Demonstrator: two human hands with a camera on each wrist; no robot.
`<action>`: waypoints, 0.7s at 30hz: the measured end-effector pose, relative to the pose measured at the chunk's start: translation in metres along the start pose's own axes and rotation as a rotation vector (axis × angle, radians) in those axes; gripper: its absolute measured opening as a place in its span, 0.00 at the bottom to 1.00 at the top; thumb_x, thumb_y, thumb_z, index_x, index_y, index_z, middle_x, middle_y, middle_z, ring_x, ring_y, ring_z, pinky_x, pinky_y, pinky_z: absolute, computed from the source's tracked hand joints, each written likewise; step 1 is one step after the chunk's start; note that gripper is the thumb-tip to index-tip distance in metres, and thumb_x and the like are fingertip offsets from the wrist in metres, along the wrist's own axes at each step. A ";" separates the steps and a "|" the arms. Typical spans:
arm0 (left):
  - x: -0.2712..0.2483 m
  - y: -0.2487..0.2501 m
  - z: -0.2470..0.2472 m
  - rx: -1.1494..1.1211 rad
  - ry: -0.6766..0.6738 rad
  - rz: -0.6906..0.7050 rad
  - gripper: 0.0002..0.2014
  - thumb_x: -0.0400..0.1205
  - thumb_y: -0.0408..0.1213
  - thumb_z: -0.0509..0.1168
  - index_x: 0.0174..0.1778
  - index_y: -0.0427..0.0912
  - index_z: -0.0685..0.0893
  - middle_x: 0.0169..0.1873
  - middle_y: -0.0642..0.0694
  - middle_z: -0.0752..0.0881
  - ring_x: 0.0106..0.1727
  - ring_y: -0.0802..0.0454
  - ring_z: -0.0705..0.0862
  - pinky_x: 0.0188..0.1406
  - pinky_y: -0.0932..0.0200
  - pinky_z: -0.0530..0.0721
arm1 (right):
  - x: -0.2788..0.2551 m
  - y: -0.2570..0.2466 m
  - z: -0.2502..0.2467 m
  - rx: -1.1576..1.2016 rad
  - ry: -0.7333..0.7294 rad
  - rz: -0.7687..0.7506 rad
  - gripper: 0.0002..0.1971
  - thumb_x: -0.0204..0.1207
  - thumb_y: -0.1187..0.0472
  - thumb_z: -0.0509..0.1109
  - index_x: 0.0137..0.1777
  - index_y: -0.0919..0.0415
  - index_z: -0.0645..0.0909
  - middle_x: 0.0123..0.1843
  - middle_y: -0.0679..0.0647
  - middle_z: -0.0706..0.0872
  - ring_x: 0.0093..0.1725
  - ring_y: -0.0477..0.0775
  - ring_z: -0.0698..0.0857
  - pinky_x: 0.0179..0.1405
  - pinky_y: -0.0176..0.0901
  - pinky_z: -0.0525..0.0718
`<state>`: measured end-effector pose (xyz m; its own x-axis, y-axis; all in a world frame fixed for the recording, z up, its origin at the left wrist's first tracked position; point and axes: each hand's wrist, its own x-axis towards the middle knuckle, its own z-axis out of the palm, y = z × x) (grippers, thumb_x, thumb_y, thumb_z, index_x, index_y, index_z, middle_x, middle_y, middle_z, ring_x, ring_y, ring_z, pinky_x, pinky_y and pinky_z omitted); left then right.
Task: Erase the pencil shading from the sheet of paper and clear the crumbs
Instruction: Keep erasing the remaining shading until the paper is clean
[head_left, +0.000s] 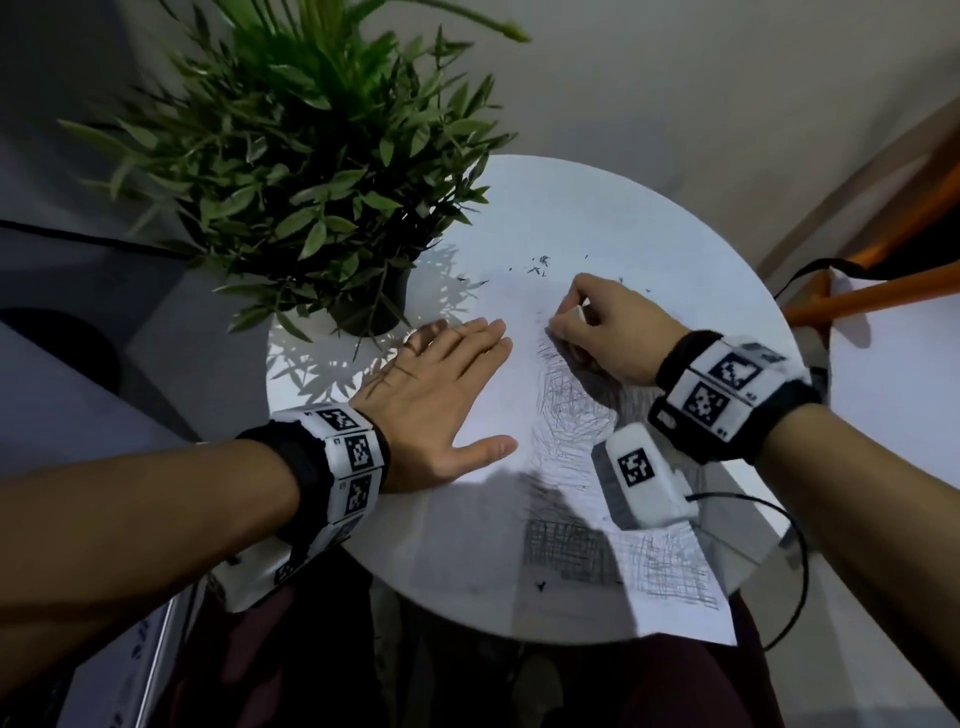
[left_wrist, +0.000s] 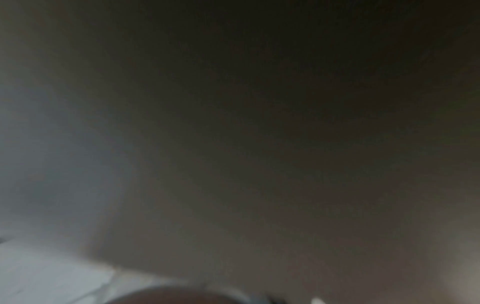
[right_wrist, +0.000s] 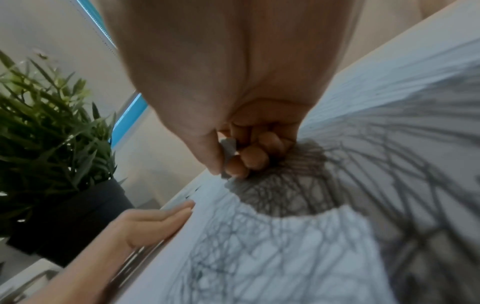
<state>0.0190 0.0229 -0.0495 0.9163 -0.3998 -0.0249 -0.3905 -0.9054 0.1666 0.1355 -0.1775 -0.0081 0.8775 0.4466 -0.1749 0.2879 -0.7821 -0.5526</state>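
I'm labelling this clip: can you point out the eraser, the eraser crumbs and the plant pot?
eraser (head_left: 577, 314): head view, white end showing between thumb and fingers.
eraser crumbs (head_left: 537, 266): head view, dark cluster beyond the sheet's far edge.
plant pot (right_wrist: 78, 216): right wrist view, its dark side wall.

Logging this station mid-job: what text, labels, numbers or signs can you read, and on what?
No readable words or brands.
Wristbands: black-and-white square code markers only; tiny characters beside them too small to read.
Right wrist camera: one code marker, no text.
Sheet of paper: pencil shading only, no writing.
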 end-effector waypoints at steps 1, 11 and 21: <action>0.002 0.000 -0.001 0.025 0.016 0.009 0.46 0.80 0.71 0.43 0.88 0.41 0.53 0.87 0.45 0.52 0.86 0.50 0.48 0.82 0.50 0.40 | -0.002 0.001 0.000 0.009 0.005 -0.016 0.08 0.80 0.54 0.69 0.48 0.58 0.78 0.34 0.47 0.82 0.32 0.45 0.79 0.38 0.43 0.74; 0.008 0.001 0.000 0.110 -0.083 -0.006 0.53 0.75 0.78 0.31 0.88 0.42 0.35 0.87 0.46 0.32 0.86 0.52 0.29 0.85 0.42 0.34 | -0.013 -0.016 0.003 -0.197 -0.226 -0.340 0.07 0.83 0.53 0.68 0.50 0.55 0.74 0.29 0.45 0.77 0.31 0.41 0.76 0.34 0.38 0.72; 0.009 0.002 0.002 0.128 -0.097 -0.032 0.55 0.74 0.79 0.33 0.88 0.41 0.35 0.86 0.44 0.32 0.86 0.50 0.29 0.85 0.41 0.35 | 0.009 -0.011 -0.002 -0.203 -0.133 -0.326 0.07 0.81 0.55 0.69 0.46 0.54 0.74 0.34 0.45 0.81 0.36 0.51 0.79 0.37 0.45 0.71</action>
<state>0.0263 0.0172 -0.0511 0.9177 -0.3771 -0.1247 -0.3755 -0.9261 0.0373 0.1415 -0.1659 -0.0020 0.6745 0.7271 -0.1283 0.6241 -0.6543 -0.4270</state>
